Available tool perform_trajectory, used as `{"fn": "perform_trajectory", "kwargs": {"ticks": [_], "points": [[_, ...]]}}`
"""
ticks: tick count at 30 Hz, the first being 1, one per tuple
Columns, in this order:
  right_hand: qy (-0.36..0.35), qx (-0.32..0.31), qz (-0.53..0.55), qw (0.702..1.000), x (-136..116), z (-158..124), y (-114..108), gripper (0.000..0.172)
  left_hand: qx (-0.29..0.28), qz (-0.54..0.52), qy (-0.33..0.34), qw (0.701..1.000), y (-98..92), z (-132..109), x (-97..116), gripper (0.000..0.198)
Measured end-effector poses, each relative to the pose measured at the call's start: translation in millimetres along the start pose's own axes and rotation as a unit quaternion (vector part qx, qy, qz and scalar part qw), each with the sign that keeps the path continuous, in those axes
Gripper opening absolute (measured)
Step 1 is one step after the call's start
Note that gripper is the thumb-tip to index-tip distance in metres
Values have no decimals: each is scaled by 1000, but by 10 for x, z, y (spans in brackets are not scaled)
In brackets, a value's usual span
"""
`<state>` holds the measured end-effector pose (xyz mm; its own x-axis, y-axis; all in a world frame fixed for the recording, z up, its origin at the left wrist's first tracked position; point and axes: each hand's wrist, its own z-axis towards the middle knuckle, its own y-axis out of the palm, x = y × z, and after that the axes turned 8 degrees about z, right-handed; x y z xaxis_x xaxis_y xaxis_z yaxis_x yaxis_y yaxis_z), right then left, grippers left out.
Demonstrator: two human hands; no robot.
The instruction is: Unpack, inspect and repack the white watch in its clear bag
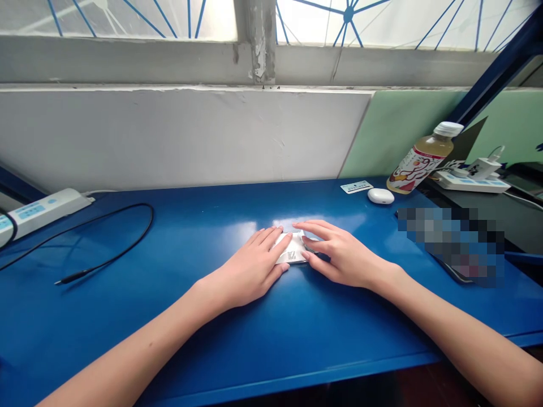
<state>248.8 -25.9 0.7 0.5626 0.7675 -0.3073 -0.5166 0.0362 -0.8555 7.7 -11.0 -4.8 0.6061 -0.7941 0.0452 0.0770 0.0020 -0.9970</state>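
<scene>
A small flat white packet (293, 249) with a printed square code lies on the blue table, partly covered by both hands. My left hand (250, 268) rests over its left part with the fingers stretched out, the index finger across the top and the thumb along the near edge. From the other side, my right hand (339, 254) has bent fingers around the packet's right end. Its thumb and middle finger touch the packet there, while the index finger reaches past the far edge.
Behind the hands are a card (356, 187), a white earphone case (380, 196) and a drink bottle (421, 161). A blurred-out object (453, 246) lies right. Power strips (46, 212) sit at both sides. A black cable (123, 254) curls across the left of the table (203, 356).
</scene>
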Motion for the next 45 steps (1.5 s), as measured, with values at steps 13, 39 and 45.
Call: {"fn": "perform_trajectory", "kwargs": {"ticks": [13, 39, 45], "points": [[58, -14, 14, 998, 357, -94, 4, 42, -6, -48, -7, 999, -36, -1, -39, 53], [36, 98, 150, 983, 303, -48, -115, 22, 52, -122, 27, 991, -97, -6, 6, 48], [102, 225, 262, 933, 232, 10, -232, 10, 102, -144, -10, 984, -131, 18, 13, 42]]}}
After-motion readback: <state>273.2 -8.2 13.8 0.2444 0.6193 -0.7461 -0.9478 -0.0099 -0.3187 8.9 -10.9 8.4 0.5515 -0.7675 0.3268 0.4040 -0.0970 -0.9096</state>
